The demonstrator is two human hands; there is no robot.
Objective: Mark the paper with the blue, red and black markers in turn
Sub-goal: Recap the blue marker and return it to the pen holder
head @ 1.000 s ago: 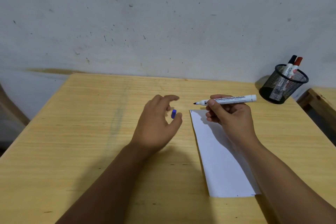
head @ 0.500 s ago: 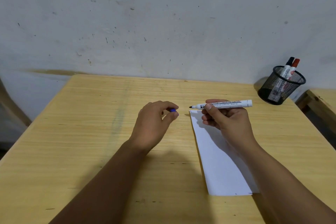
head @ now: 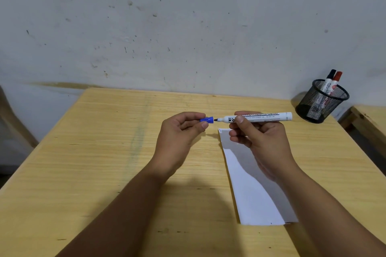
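My right hand holds the uncapped blue marker level above the far end of the white paper strip, tip pointing left. My left hand pinches the blue cap between thumb and fingers, its open end facing the tip with a small gap between them. The red marker and the black marker stand capped in the black mesh cup at the far right of the table.
The wooden table runs up to a scuffed grey wall. A second wooden surface sits past the right edge, close to the mesh cup. A gap drops off along the table's left side.
My left hand has lifted and turned the cap so it points at the marker tip. My two hands have come closer together above the paper's far end.
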